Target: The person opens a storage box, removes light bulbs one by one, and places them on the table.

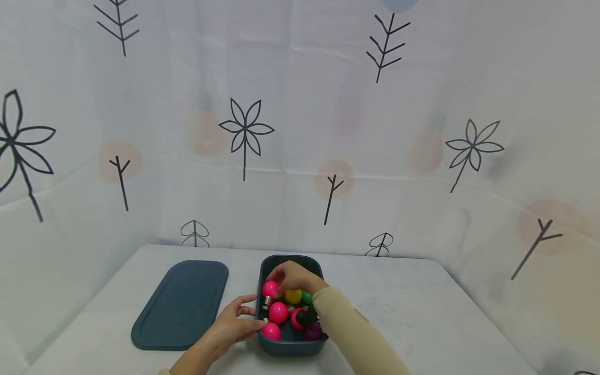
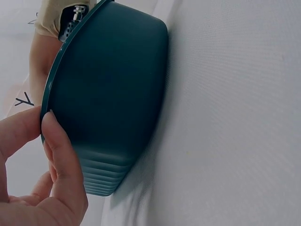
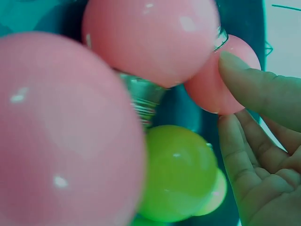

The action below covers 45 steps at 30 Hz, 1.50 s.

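Observation:
A dark teal plastic bin (image 1: 291, 349) holds several light bulbs with metal screw bases. Its side rim is pinched between the thumb and fingers of my left hand (image 1: 227, 328), as the left wrist view shows on the bin wall (image 2: 108, 80). My right hand (image 1: 296, 276) reaches into the far part and pinches a pink light bulb (image 1: 270, 289), thumb on one side and finger on the other in the right wrist view (image 3: 207, 94). Closer to me lie another pink bulb (image 1: 278, 313) and a purple bulb (image 1: 313, 332). A yellow bulb (image 1: 293, 297) and a green bulb (image 1: 307, 298) are beneath the right hand.
A flat dark teal lid (image 1: 183, 307) lies on the white table (image 1: 384, 312) left of the bin. Behind the table hangs a white cloth (image 1: 290, 208) printed with plant drawings.

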{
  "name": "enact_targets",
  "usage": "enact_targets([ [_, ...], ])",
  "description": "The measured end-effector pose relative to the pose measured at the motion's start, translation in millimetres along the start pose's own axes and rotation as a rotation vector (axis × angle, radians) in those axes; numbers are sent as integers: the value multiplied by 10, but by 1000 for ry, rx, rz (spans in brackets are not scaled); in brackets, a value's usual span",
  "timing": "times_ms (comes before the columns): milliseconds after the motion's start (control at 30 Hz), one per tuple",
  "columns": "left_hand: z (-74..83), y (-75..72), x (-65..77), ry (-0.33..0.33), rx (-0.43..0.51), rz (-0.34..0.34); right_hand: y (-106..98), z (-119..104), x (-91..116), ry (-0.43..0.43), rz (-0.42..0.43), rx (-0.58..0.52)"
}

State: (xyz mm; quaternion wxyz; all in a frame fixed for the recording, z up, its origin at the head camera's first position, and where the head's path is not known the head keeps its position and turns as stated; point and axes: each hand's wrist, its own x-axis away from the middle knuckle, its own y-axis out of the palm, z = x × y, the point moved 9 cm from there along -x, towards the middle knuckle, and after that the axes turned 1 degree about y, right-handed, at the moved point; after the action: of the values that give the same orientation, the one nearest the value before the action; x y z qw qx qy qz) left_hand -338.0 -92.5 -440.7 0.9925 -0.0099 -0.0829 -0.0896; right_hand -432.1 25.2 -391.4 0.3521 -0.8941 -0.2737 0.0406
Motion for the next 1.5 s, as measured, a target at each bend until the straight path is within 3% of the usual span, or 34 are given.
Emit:
enact_targets([
  [633,-38,-14,-4,-14,4,12,-202,-259,277,-95,59,9],
  [1500,-58,-31,-27,-54,-34,52,-809,-18,767,-107,306,-119],
])
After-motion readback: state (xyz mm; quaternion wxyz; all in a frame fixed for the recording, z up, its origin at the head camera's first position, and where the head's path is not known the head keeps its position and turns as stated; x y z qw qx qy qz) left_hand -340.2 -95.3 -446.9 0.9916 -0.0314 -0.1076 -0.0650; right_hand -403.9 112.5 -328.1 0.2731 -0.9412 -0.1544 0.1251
